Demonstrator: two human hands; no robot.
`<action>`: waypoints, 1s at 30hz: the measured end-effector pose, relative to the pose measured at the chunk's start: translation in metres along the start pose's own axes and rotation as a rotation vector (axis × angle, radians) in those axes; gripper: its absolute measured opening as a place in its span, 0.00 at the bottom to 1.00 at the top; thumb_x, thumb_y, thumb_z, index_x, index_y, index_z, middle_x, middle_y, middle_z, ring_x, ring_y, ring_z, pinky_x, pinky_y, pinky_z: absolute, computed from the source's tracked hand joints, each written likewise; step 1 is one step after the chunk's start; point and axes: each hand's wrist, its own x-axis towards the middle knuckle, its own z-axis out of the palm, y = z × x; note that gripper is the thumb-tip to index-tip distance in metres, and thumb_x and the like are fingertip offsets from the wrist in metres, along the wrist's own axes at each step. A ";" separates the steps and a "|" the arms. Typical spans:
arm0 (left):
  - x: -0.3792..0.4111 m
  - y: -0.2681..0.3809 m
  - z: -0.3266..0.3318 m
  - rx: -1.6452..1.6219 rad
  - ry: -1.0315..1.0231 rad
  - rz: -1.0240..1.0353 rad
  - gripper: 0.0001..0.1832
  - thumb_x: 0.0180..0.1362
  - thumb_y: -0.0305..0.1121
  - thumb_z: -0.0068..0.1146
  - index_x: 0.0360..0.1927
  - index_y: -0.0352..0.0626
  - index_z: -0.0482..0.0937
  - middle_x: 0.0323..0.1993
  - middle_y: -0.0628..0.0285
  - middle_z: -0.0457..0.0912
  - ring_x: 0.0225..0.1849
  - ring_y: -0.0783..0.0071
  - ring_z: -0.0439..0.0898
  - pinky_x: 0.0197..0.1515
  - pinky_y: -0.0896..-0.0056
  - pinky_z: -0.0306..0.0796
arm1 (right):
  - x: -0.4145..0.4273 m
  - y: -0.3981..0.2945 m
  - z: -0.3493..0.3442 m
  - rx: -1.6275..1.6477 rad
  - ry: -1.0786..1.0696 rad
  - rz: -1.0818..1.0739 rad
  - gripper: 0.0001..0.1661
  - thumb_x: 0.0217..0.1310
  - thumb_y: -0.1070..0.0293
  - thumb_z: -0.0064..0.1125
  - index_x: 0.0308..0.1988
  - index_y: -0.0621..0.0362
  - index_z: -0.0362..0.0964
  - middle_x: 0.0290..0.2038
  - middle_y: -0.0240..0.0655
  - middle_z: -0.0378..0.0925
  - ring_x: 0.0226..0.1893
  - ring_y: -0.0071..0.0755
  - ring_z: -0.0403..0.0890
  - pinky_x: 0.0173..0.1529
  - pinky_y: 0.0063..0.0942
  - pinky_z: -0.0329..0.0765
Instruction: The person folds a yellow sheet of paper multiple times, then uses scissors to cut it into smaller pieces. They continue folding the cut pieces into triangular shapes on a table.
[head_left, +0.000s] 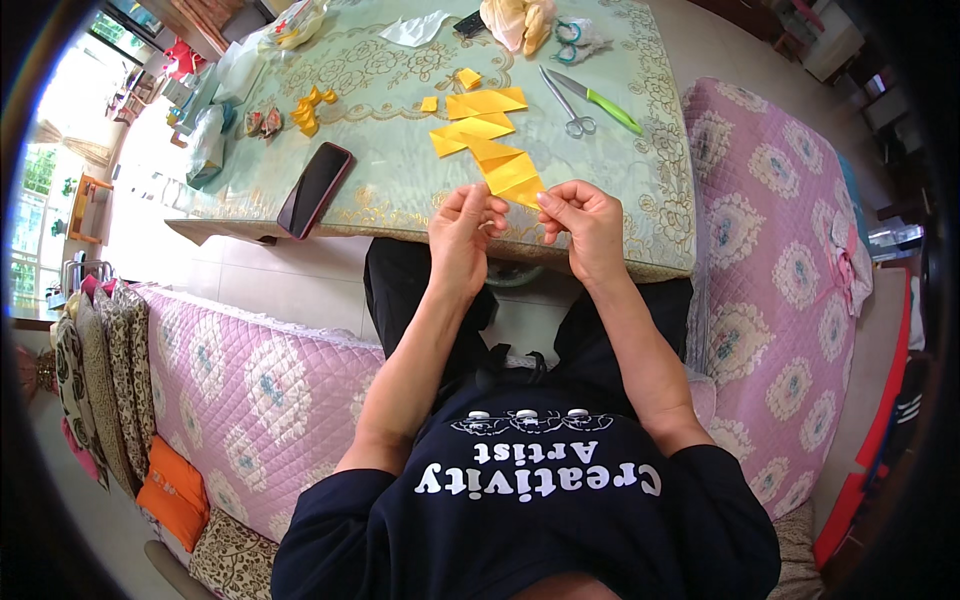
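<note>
A creased yellow paper strip (504, 166) slants over the near part of the table, its lower end between my two hands. My left hand (463, 232) pinches its lower left corner between thumb and fingers. The lower right corner is held by my right hand (589, 225), thumb on top. Just beyond lie another folded yellow strip (472, 133) and a third strip (487, 103), both with crease lines. Small folded yellow squares sit past them, one at the left (429, 104) and a small stack (469, 78) farther back.
Scissors (570, 109) and a green-handled knife (596, 100) lie to the right. A smartphone (315, 190) rests by the table's front edge at left, near folded yellow paper pieces (306, 112). Plastic bags (205, 146) stand farther left. Quilted sofa covers (765, 225) flank the table (390, 172).
</note>
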 end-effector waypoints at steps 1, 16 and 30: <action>-0.001 -0.002 0.000 0.054 -0.019 -0.004 0.04 0.52 0.24 0.59 0.28 0.35 0.76 0.24 0.61 0.78 0.24 0.79 0.74 0.29 0.83 0.67 | 0.000 0.001 0.000 0.006 -0.004 -0.008 0.07 0.51 0.73 0.62 0.27 0.66 0.73 0.20 0.33 0.75 0.17 0.17 0.72 0.20 0.15 0.68; -0.001 -0.017 -0.005 -0.008 -0.100 0.033 0.02 0.52 0.21 0.56 0.27 0.34 0.76 0.23 0.61 0.78 0.25 0.78 0.74 0.29 0.81 0.68 | -0.001 0.002 0.003 -0.063 -0.213 0.110 0.09 0.55 0.70 0.59 0.27 0.64 0.73 0.22 0.33 0.77 0.16 0.16 0.71 0.19 0.14 0.68; 0.002 -0.020 -0.017 0.049 -0.056 0.094 0.01 0.51 0.19 0.57 0.26 0.33 0.77 0.23 0.59 0.78 0.25 0.74 0.76 0.30 0.80 0.70 | 0.004 0.007 -0.018 -0.230 -0.166 0.152 0.13 0.54 0.65 0.62 0.23 0.62 0.73 0.14 0.28 0.70 0.11 0.15 0.67 0.14 0.14 0.63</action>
